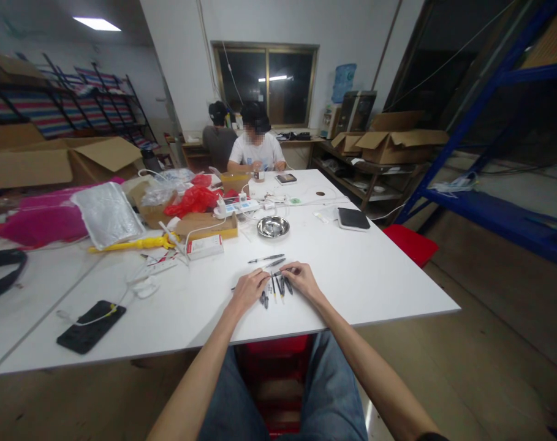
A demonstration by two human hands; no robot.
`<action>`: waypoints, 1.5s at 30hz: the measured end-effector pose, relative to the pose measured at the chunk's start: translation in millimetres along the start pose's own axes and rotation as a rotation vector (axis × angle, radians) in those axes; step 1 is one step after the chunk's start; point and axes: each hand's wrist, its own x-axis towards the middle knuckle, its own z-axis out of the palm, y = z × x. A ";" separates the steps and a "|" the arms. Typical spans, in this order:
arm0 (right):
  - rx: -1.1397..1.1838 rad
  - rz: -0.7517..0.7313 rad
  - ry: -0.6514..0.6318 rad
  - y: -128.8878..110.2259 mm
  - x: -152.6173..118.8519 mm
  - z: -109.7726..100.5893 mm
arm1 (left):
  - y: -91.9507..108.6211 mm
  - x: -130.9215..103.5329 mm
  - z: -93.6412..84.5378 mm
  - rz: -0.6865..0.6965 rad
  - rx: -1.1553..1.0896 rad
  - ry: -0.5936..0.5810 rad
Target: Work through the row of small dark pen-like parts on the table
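My left hand [250,289] and my right hand [301,280] meet over the white table, fingers pinched. Between them runs a dark pen [277,274], gripped at one end by each hand; whether it is whole or in parts is too small to tell. Just below lie several pen parts: thin refills with yellowish ends [274,288] and dark caps or barrels [265,300]. Beyond the fingers, a whole-looking pen [266,258] lies crosswise, with another pen [276,263] closer to my hands. Farther off sits a round metal dish [273,227] with small pieces in it.
Left on the table [388,275] are a black phone [90,326] with a cable, a white box [205,247], a power strip [236,208], a yellow tool-like object [135,244] and plastic bags. A black-topped device [353,218] is at right. A person [256,150] sits opposite.
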 end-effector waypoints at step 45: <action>0.046 -0.143 -0.041 -21.8 4.7 13.7 | 1.7 0.6 -1.1 -0.013 0.127 0.233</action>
